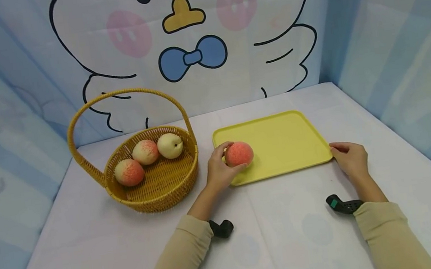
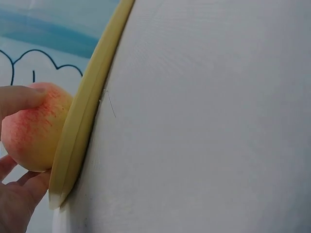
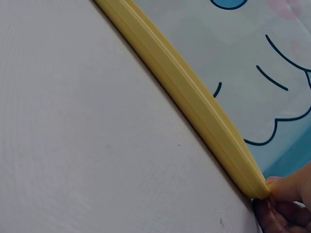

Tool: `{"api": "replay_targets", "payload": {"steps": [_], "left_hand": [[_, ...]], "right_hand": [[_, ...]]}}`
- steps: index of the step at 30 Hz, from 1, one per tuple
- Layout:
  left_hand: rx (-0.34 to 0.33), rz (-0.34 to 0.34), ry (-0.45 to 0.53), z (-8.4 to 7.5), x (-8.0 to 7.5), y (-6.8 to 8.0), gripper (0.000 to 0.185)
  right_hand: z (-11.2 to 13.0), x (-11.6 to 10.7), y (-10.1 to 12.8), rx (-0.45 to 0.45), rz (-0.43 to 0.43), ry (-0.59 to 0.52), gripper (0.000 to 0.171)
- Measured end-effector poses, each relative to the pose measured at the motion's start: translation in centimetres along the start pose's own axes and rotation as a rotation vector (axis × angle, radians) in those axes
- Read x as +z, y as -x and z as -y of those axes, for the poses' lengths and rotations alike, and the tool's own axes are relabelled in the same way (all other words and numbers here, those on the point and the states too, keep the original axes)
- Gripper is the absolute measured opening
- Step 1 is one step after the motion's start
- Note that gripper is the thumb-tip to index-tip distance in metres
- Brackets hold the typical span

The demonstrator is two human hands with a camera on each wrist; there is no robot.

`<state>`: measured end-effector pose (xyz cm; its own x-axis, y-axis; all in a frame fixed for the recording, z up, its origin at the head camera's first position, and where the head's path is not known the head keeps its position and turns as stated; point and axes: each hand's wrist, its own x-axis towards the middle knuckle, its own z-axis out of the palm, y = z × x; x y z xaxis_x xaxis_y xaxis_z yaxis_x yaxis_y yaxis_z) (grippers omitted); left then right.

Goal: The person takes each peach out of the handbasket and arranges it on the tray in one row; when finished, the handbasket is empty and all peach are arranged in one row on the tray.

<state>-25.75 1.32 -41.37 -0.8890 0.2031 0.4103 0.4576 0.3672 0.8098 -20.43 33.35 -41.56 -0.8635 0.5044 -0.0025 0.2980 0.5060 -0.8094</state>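
Observation:
A reddish peach (image 1: 239, 154) is held between the thumb and fingers of my left hand (image 1: 218, 168), over the left end of a yellow tray (image 1: 278, 144). In the left wrist view the peach (image 2: 41, 128) shows a yellow side, close against the tray's rim (image 2: 80, 126). My right hand (image 1: 353, 159) pinches the tray's near right corner; in the right wrist view its thumb and fingers meet at the end of the tray's edge (image 3: 194, 107).
Left of the tray stands a wicker basket (image 1: 162, 196) with a tall hoop handle (image 1: 124, 92). Inside lie two blushed peaches (image 1: 129, 172) and a pale yellow one (image 1: 170, 146). A white cloth covers the table (image 1: 286, 234), and printed curtains (image 1: 201, 91) close in the back and sides.

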Motion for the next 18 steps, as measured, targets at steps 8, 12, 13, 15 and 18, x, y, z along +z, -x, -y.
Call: {"api": "replay_targets", "payload": {"steps": [8, 12, 13, 15, 18], "left_hand": [[0.013, 0.043, -0.03, 0.54, 0.18, -0.16, 0.064], [0.034, 0.079, -0.056, 0.64, 0.15, -0.21, 0.065], [0.043, 0.089, -0.063, 0.64, 0.12, -0.22, 0.066], [0.059, 0.107, -0.076, 0.66, 0.0, -0.19, 0.067], [0.064, 0.129, -0.074, 0.68, -0.23, -0.09, 0.065]], "right_hand": [[-0.02, 0.09, -0.09, -0.012, 0.003, 0.009, 0.034], [-0.03, 0.15, -0.14, -0.008, 0.004, 0.006, 0.034], [-0.05, 0.16, -0.17, -0.005, 0.004, 0.005, 0.034], [-0.08, 0.16, -0.21, -0.002, 0.003, 0.003, 0.033], [-0.17, 0.13, -0.28, 0.005, 0.004, 0.004, 0.034]]}}
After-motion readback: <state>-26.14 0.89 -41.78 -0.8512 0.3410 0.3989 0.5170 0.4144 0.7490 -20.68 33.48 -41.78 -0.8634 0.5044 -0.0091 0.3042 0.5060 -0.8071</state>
